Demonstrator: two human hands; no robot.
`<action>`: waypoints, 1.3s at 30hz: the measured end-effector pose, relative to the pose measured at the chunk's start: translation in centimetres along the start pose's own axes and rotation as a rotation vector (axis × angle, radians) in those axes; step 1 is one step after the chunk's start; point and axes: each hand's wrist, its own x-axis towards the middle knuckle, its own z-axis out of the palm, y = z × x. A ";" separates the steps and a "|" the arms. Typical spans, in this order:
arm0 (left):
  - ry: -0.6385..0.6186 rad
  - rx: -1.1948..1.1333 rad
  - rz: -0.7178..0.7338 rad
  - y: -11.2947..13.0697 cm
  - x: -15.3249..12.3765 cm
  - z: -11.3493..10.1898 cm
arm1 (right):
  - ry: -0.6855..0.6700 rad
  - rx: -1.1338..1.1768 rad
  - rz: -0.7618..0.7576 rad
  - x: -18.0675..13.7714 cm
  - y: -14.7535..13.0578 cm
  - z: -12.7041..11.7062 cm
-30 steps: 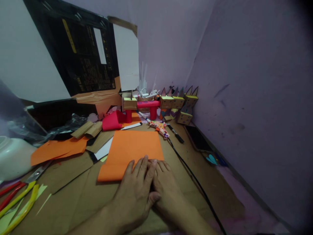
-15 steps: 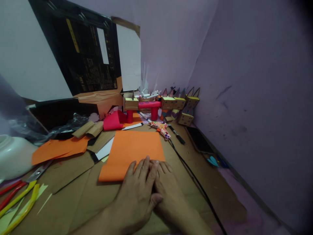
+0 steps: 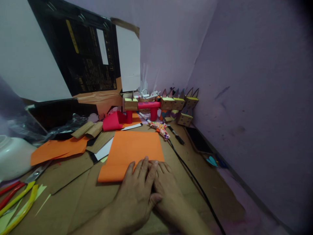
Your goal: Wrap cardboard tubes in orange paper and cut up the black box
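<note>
A sheet of orange paper (image 3: pixel 135 147) lies on the brown cardboard, its near edge folded or rolled over toward me. My left hand (image 3: pixel 138 189) rests flat on that near edge, fingers stretched forward. Beside it, my right hand (image 3: pixel 168 189) also lies flat with its fingers extended, pressing on the right part of the same edge. The two hands touch, and the left hand's index finger and thumb reach over the right hand. The paper's near right corner is hidden under them.
Scissors with red handles (image 3: pixel 12 192) and a yellow-handled tool (image 3: pixel 26 204) lie at left. A patterned glue gun (image 3: pixel 160 129) with a black cable, a black marker (image 3: pixel 176 135) and a phone (image 3: pixel 198 140) are at right. Cardboard figures (image 3: pixel 167 103) stand at the back.
</note>
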 end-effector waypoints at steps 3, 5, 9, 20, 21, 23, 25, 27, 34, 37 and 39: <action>-0.012 -0.001 0.000 0.0 -0.1 0.0 | -0.014 -0.012 -0.004 0.0 0.0 0.1; -0.003 0.003 -0.003 -0.1 -0.1 0.2 | -0.004 -0.021 -0.005 -0.1 0.1 0.3; 0.024 0.017 0.009 -0.1 -0.1 0.5 | -0.003 -0.054 0.002 -0.2 0.2 0.6; 0.035 0.021 0.005 -0.1 -0.3 0.4 | -0.014 -0.047 0.005 -0.1 -0.1 0.3; 0.039 0.017 0.000 -0.1 -0.2 0.4 | -0.012 -0.053 0.013 -0.1 0.0 0.5; 0.045 0.014 -0.006 -0.1 -0.2 0.4 | -0.010 -0.057 0.022 -0.1 0.0 0.7; 0.045 0.016 -0.006 -0.1 -0.1 0.4 | -0.013 -0.050 0.018 -0.1 0.0 0.7; 0.028 0.021 0.000 -0.1 -0.1 0.2 | -0.016 -0.046 0.009 -0.1 0.0 0.5; -0.025 0.012 -0.009 -0.1 0.0 -0.3 | -0.040 -0.061 -0.002 0.2 -0.1 0.0; -0.044 -0.002 -0.002 -0.1 0.1 -0.4 | -0.061 -0.058 0.008 0.2 0.1 0.3; -0.056 -0.006 -0.001 0.0 0.1 -0.5 | -0.077 -0.077 0.007 0.2 0.2 0.5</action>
